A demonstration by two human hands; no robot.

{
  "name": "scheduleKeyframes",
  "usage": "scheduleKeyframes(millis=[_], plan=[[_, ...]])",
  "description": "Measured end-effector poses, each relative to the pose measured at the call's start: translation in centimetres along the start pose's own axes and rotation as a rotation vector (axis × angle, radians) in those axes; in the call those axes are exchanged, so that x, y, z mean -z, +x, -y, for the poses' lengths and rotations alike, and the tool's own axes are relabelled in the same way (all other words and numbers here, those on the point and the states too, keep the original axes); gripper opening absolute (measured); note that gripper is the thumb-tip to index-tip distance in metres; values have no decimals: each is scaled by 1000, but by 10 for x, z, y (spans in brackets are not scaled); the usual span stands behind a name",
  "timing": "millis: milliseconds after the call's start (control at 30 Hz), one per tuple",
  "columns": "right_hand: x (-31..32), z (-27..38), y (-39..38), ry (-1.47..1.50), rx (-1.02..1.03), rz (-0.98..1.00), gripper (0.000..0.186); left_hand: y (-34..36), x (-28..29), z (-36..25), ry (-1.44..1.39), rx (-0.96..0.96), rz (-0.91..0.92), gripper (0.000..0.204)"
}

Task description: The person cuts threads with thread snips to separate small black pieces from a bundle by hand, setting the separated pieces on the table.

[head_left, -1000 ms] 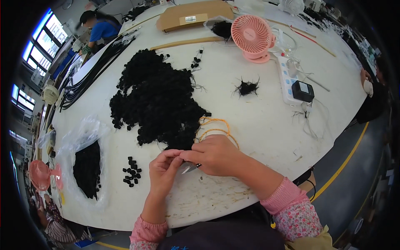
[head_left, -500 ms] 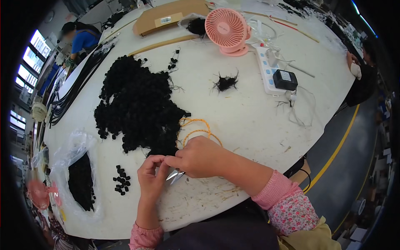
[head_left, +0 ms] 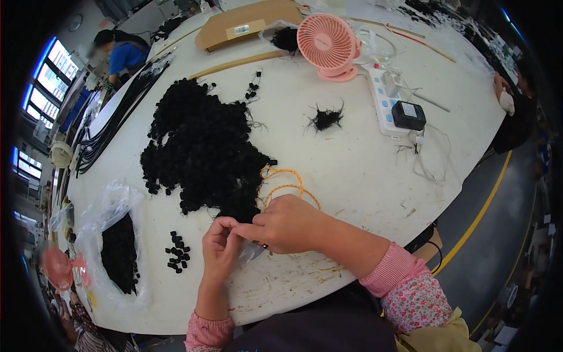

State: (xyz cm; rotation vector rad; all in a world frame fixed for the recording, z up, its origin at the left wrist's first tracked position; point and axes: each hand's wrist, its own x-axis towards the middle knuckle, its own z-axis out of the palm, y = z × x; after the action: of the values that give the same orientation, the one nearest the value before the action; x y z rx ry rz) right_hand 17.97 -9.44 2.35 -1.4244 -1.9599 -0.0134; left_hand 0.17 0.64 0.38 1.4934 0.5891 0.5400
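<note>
Down at the near edge of the desk (head_left: 363, 176), the left hand (head_left: 220, 243) and right hand (head_left: 287, 223) meet fingertip to fingertip; both are closed in a pinch on something small and dark between them, too small to name; a pair of small metal snips (head_left: 253, 251) shows just under the right hand, its blades pointing toward the left hand, though whether the right hand grips it I cannot tell.

Just beyond the knuckles, touching the far side of the right hand, lie loops of orange cord (head_left: 285, 182), thin and springy-looking; beyond and to the left of both hands spreads the big heap of black pieces (head_left: 202, 149), fuzzy and matte, its long axis running away from the person toward the far left; the left hand is slightly nearer its near edge.

Left of the left hand sits a small cluster of black blocks (head_left: 177, 258), hard-edged and apart from the heap; further left a crinkled clear plastic bag (head_left: 111, 202) holds more black material.

Further out: a tuft of black fibres (head_left: 326, 119); a white power strip (head_left: 384, 108) with a black adapter (head_left: 408, 114); a round pink fan (head_left: 328, 44); a flat cardboard box (head_left: 249, 26); black cables (head_left: 117, 120) at the far left.
</note>
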Motion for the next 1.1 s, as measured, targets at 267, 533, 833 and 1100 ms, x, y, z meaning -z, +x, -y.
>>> scheduleKeyframes(millis=[267,533,833,1100], plan=[[5,5,7,39,63,19,17,-4,1,-4,16,26,-44,1],[3,7,10,210,-121,12,38,-5,3,-16,-99,65,-16,4],[-2,14,15,790,-502,-97,14,-6,2,-15,-8,-64,-78,7],[3,12,17,930,-586,-83,13,-9,-11,-22,-394,-132,-101,16]])
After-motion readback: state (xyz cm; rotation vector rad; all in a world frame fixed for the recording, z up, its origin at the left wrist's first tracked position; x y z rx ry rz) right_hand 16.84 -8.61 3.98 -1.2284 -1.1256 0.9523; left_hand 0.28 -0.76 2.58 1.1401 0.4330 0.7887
